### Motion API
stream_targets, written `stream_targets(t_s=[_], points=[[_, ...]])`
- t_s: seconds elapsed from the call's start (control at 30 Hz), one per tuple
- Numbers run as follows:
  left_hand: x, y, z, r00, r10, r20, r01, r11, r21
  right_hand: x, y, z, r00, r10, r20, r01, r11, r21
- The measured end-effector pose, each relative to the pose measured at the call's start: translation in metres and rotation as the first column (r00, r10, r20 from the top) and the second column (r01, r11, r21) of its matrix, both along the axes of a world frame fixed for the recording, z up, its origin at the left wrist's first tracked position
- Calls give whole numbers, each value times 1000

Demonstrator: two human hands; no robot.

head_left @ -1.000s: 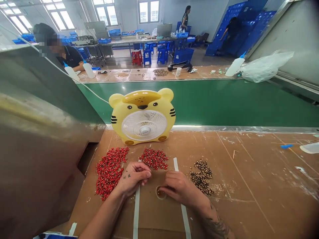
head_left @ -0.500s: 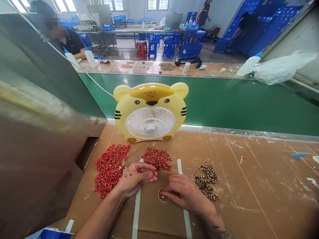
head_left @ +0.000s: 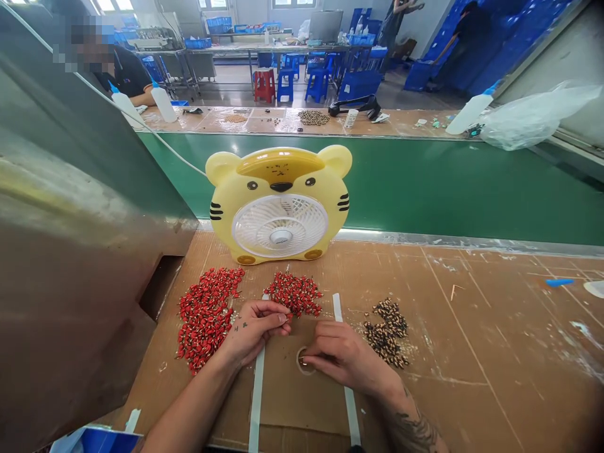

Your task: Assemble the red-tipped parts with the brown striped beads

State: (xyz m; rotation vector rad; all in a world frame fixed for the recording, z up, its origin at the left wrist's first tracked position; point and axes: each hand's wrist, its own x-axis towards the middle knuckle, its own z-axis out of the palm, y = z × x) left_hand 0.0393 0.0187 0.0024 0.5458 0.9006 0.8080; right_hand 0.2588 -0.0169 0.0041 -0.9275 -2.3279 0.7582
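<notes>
My left hand (head_left: 257,328) pinches a small red piece (head_left: 289,319) between thumb and fingers, just in front of the middle pile of red pieces (head_left: 293,294). My right hand (head_left: 342,352) is closed, its fingertips at a small round clear dish (head_left: 302,368) on the taped cardboard sheet (head_left: 302,402). Whatever the right fingertips hold is too small to make out. A larger heap of red pieces (head_left: 207,314) lies to the left of my left hand. Beyond my right wrist lies a pile of black-and-gold pieces (head_left: 387,333).
A yellow tiger-faced fan (head_left: 280,204) stands behind the piles. At left rises a metal housing (head_left: 85,220). Past the green partition (head_left: 448,189) are white bottles (head_left: 163,102), a plastic bag (head_left: 528,123) and a seated person (head_left: 123,72). A blue strip (head_left: 560,282) lies at right.
The view has tilted down slightly, shifting the scene. My left fingers have drawn closer together around the red piece; my right hand stays at the dish.
</notes>
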Motion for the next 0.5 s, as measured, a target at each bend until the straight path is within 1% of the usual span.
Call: stream_targets(t_s=[0.07,0.2,0.3,0.43,0.5], points=[[0,0,1,1000,4,-14,-4,1000,12,1,-1,-1,1000,5,17,-5,1000,-10],[1,1,3,999,15,-47,-11,997,81,3,-2,-4,999,-32,32,32,999,28],[2,1,3,997,11,-80,-1,992,123,3,-3,-4,999,12,51,-13,1000,21],[2,1,2,997,13,-73,-3,991,131,3,-3,-3,998,-18,59,15,999,47],[1,0,2,999,6,-51,0,994,113,3,-3,-2,998,1,64,-4,999,46]])
